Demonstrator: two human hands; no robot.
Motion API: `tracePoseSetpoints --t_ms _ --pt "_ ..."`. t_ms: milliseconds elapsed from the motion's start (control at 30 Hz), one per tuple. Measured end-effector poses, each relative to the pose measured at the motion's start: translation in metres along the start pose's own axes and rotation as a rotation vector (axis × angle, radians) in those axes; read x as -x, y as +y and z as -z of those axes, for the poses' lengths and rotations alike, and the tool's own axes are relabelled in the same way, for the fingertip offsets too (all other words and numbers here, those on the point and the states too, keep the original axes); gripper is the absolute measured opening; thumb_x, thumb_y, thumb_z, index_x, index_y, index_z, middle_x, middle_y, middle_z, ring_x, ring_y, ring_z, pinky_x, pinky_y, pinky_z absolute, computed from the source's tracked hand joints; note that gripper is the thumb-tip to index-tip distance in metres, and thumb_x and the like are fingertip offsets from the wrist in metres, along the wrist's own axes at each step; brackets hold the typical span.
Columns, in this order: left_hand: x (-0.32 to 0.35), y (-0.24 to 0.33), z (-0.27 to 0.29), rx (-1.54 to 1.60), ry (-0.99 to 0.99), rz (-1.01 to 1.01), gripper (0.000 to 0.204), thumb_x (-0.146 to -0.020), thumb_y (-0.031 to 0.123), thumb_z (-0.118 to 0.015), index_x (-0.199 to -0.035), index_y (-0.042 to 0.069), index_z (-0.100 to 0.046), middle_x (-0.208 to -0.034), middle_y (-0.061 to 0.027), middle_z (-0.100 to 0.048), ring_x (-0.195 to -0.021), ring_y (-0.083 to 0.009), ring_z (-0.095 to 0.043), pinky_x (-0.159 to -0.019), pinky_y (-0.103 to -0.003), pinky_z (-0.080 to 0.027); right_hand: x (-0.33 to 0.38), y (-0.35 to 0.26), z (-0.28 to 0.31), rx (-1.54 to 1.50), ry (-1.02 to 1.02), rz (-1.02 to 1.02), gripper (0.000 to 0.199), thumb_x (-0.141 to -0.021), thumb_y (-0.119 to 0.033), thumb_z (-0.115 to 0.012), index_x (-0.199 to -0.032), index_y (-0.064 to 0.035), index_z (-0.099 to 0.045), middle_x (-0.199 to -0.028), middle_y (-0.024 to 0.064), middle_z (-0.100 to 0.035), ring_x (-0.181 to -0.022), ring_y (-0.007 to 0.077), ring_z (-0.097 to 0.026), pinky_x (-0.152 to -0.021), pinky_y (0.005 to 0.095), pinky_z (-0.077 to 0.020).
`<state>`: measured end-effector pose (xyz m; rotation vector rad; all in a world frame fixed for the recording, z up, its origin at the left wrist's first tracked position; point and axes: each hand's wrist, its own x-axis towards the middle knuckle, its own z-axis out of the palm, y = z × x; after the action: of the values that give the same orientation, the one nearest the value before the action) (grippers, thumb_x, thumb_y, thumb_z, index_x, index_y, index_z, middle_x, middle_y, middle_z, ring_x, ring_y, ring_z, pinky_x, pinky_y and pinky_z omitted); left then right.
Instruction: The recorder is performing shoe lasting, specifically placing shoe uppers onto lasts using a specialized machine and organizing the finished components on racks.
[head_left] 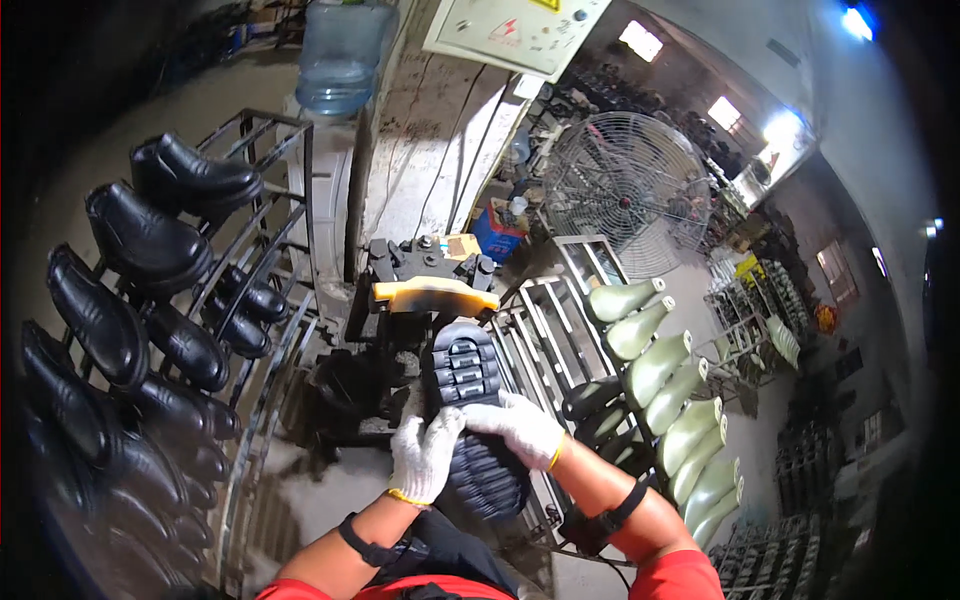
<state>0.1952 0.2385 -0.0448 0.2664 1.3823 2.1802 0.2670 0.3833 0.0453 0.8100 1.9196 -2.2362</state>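
Observation:
Both my hands wear white knit gloves and hold a black shoe with its ridged sole turned up toward me. Its heel end points away, close to the machine, and the wider front part lies toward my lap. My left hand grips the shoe's left edge, thumb near the middle of the sole. From the right, my right hand closes over the sole's middle, its fingers meeting the left thumb. Just beyond the heel stands a dark metal machine with a curved yellow pad. The shoe's upper is mostly hidden underneath.
At left, a metal rack carries several black shoes. To the right, another rack holds pale green shoe lasts. A large caged fan, a blue water bottle and a pale electrical box are farther back.

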Motion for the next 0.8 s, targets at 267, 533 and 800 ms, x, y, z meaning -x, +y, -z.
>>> tracePoseSetpoints --t_ms 267,533,800 --pt "-0.010 0.042 0.023 0.155 -0.068 0.303 0.066 -0.101 0.007 -0.064 -0.162 -0.001 -0.040 -0.117 -0.0003 -0.069 -0.086 -0.0036 -0.061 -0.075 -0.020 -0.052 -0.013 0.026 -0.033 -0.505 0.066 -0.082 0.049 -0.095 0.001 -0.076 -0.141 -0.0023 -0.060 -0.132 0.0082 -0.072 -0.117 0.0172 -0.069 -0.107 0.0371 -0.0540" --pt "0.000 0.016 0.039 0.277 0.026 0.336 0.036 -0.108 0.021 -0.057 -0.133 -0.004 -0.059 -0.109 -0.0124 -0.073 -0.092 -0.0189 -0.070 -0.086 -0.032 -0.060 -0.008 0.031 -0.029 -0.520 0.045 -0.026 0.050 -0.094 -0.004 -0.079 -0.140 -0.0011 -0.061 -0.134 0.0078 -0.070 -0.120 0.0160 -0.066 -0.109 0.0357 -0.0510" --pt "0.019 0.018 0.049 -0.203 -0.241 0.127 0.026 -0.101 0.010 -0.069 -0.122 -0.005 -0.071 -0.116 -0.0123 -0.076 -0.108 -0.0180 -0.072 -0.097 -0.033 -0.058 0.023 0.086 -0.051 -0.526 0.139 0.151 0.047 -0.093 -0.005 -0.075 -0.138 -0.0030 -0.060 -0.126 0.0061 -0.071 -0.114 0.0168 -0.067 -0.105 0.0356 -0.0514"
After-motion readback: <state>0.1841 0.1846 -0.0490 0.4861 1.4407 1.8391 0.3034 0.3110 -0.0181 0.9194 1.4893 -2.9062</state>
